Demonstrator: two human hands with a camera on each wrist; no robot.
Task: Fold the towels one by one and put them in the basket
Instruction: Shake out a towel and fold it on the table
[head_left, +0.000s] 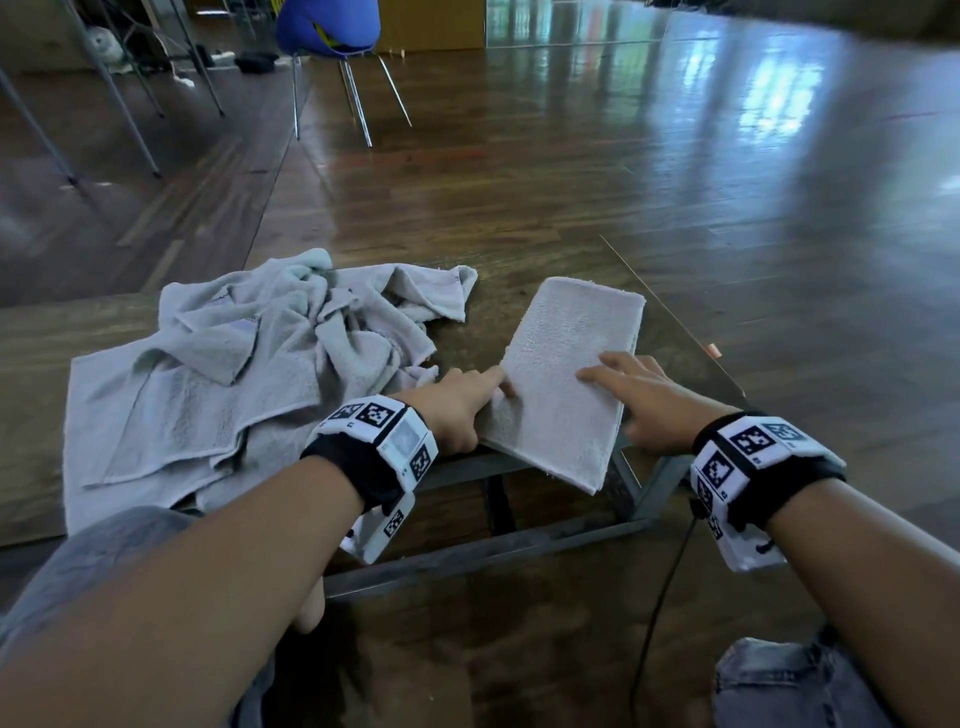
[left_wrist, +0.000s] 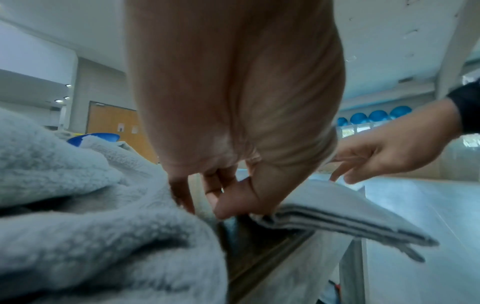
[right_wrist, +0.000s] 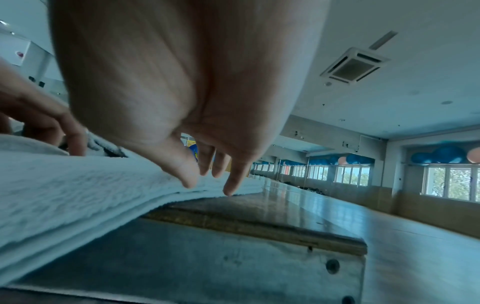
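Note:
A folded pale grey towel (head_left: 563, 374) lies on the table's right front corner (head_left: 675, 332), its near end hanging over the front edge. My left hand (head_left: 483, 395) holds its left edge, index finger laid on top. In the left wrist view the thumb (left_wrist: 228, 205) meets the layered corner of the folded towel (left_wrist: 337, 207) in a pinch. My right hand (head_left: 623, 384) rests on the towel's right side with fingers spread and nearly straight; its fingertips (right_wrist: 230, 189) touch the folded towel (right_wrist: 78, 185) at its edge. No basket is in view.
A crumpled heap of grey towels (head_left: 249, 364) covers the table's left half, touching my left wrist. The table's metal frame (head_left: 519, 545) shows below the front edge. A black cable (head_left: 665, 597) hangs by my right arm. A blue chair (head_left: 327, 31) stands far back on the wooden floor.

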